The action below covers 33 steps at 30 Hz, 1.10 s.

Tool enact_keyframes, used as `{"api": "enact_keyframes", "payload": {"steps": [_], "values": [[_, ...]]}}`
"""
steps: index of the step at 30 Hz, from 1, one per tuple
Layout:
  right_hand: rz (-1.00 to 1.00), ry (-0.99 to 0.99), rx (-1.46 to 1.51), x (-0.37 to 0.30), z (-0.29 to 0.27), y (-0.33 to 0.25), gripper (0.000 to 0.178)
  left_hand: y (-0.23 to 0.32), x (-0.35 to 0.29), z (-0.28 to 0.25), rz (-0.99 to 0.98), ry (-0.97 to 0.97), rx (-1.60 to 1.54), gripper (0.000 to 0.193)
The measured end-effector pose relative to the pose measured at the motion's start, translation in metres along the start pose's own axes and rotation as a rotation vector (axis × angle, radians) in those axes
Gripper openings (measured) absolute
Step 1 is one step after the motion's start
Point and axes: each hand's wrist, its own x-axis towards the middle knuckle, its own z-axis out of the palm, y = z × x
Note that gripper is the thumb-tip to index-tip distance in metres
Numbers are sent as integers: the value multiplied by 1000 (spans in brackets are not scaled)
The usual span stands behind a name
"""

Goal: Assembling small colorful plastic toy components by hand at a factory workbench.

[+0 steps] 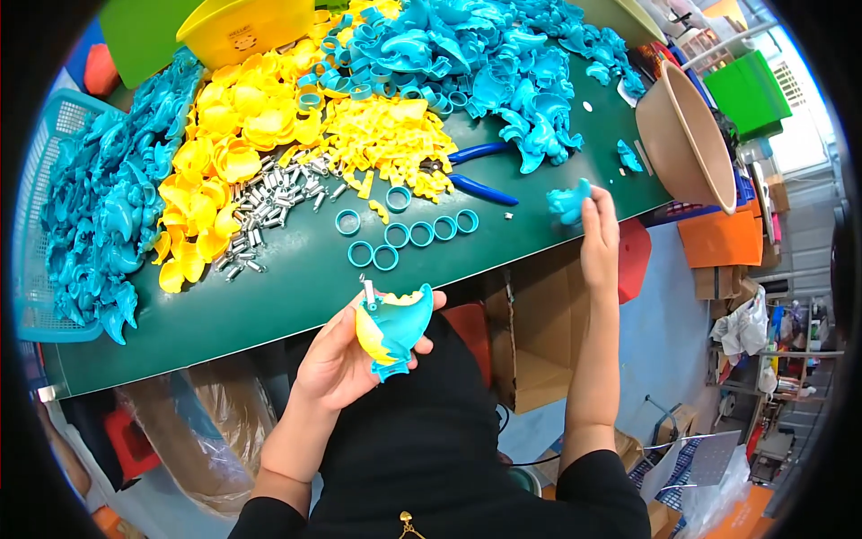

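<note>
My left hand (339, 361) holds a teal-and-yellow plastic toy half-shell (395, 328), its hollow side up, in front of the table edge. A small metal cylinder (369, 292) stands at the shell's upper left. Out to the right, my right hand (600, 241) is closed on a teal plastic toy piece (567, 202) over the table edge; the piece is slightly blurred. Several teal rings (421, 234) lie on the green table (296, 301) beyond my left hand. Blue-handled pliers (485, 189) rest between the yellow parts and my right hand.
Metal cylinders (278, 193), small yellow parts (386, 130), yellow shells (260, 103) and teal parts (485, 54) are heaped on the table. A blue basket (67, 108) of teal parts is at left, a yellow bin (242, 31) behind. A beige tub (687, 135) stands right; a cardboard box (543, 341) sits below.
</note>
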Motion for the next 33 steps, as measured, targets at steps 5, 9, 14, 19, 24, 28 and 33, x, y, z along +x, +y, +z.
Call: {"api": "enact_keyframes", "payload": {"steps": [5,9,14,19,24,28,33], "values": [[7,101,-647,7,8,13,44,-3,6,-1,57,36,213,51],[-111,145,-808,-11,16,9,47,-3,7,0,130,118,323,72],[-81,106,-289,-30,35,-42,38,-7,7,2,221,217,554,89],[-191,-384,58,-85,92,-102,55,-7,0,6,288,258,652,88],[-117,-395,139,-99,105,-98,54,-4,-4,3,287,200,614,84],[-114,-386,115,-103,109,-101,55,-2,-7,-1,286,126,581,81],[-109,-371,128,-106,112,-101,53,-2,-9,-2,285,106,577,79]]}}
